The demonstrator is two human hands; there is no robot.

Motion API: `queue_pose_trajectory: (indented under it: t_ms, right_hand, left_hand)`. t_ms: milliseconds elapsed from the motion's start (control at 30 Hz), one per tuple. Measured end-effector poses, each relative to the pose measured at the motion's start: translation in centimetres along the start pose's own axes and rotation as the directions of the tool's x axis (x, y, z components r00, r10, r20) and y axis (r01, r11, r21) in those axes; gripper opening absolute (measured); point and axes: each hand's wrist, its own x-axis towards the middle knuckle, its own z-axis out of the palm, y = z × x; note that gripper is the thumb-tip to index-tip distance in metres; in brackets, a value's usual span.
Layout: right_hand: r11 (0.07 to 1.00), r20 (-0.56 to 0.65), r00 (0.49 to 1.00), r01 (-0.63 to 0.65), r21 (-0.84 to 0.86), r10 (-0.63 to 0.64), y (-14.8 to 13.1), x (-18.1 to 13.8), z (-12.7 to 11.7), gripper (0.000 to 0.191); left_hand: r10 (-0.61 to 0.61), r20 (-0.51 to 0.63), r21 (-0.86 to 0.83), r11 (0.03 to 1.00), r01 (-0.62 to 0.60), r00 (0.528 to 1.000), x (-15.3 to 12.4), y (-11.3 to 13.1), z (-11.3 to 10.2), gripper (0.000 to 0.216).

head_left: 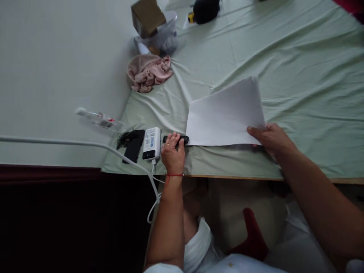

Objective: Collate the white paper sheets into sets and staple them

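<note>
A white sheet of paper (pixel 226 113) lies on the pale green cloth (pixel 284 68) near the table's front edge. My right hand (pixel 270 138) pinches the sheet's near right corner, thumb on top. My left hand (pixel 173 153), with a ring and a red thread at the wrist, is curled over a slim black object (pixel 183 138) lying at the sheet's left edge. Just left of that hand sits a white power bank (pixel 151 143) with a cable plugged in.
A black phone (pixel 133 146) and a dark tangle lie left of the power bank. A pink crumpled cloth (pixel 148 72), a clear tub with a cardboard box (pixel 155 26), and a black item (pixel 204 9) sit farther back. A white cable (pixel 85 144) runs off left.
</note>
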Motion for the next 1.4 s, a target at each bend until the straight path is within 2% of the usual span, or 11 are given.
queue_pose_trajectory:
  t_ms: [200, 367, 500, 567, 667, 767, 833, 900, 1067, 1267, 1400]
  right_hand:
    - [0.970, -0.043, 0.979, 0.191, -0.151, -0.199, -0.1, -1.0, -1.2, 0.030]
    - [0.990, -0.199, 0.971, 0.137, 0.019, -0.130, 0.0, -0.5, -4.5, 0.031]
    - [0.990, -0.344, 0.935, 0.115, 0.084, -0.080, 0.3, -0.3, -7.9, 0.036]
    - [0.986, -0.363, 0.929, 0.120, 0.114, -0.071, 0.3, -0.5, -9.2, 0.041]
    - [0.983, -0.343, 0.937, 0.123, 0.135, -0.070, 0.4, -0.9, -10.5, 0.051]
    - [0.983, -0.335, 0.940, 0.119, 0.140, -0.066, 0.6, -1.2, -11.1, 0.056]
    - [0.988, -0.322, 0.945, 0.105, 0.114, -0.063, 0.7, -1.4, -11.3, 0.055]
    - [0.991, -0.307, 0.949, 0.102, 0.083, -0.072, 0.9, -1.5, -11.4, 0.052]
    - [0.990, -0.349, 0.934, 0.118, 0.081, -0.083, 1.2, -1.4, -11.4, 0.043]
    - [0.957, -0.470, 0.878, 0.210, 0.200, -0.094, 1.4, -0.8, -11.5, 0.036]
    - [0.943, -0.474, 0.876, 0.225, 0.244, -0.086, 1.4, -1.0, -11.4, 0.035]
  left_hand:
    - [0.014, -0.061, 0.010, 1.000, -0.013, 0.998, 0.0, 0.7, 0.2, 0.024]
    - [0.127, -0.159, 0.066, 0.991, -0.118, 0.979, -0.8, 3.4, 0.6, 0.025]
    - [0.202, -0.110, -0.061, 0.976, -0.210, 0.973, -2.4, 6.5, 1.2, 0.022]
    - [0.122, -0.051, -0.205, 0.970, -0.130, 0.991, -3.1, 8.0, 1.7, 0.021]
    - [-0.103, 0.081, -0.480, 0.868, 0.129, 0.991, -3.5, 9.5, 2.8, 0.029]
    - [-0.206, 0.281, -0.645, 0.683, 0.343, 0.938, -3.2, 10.5, 3.6, 0.044]
    - [-0.205, 0.403, -0.645, 0.628, 0.435, 0.892, -2.9, 10.8, 4.1, 0.049]
    - [-0.219, 0.455, -0.606, 0.634, 0.480, 0.863, -2.7, 11.1, 4.4, 0.048]
    - [-0.314, 0.415, -0.540, 0.671, 0.509, 0.854, -2.8, 11.4, 5.6, 0.055]
    - [-0.265, 0.517, -0.556, 0.619, 0.555, 0.814, -2.9, 12.0, 6.3, 0.055]
    - [-0.299, 0.490, -0.530, 0.644, 0.552, 0.819, -3.0, 11.6, 6.6, 0.068]
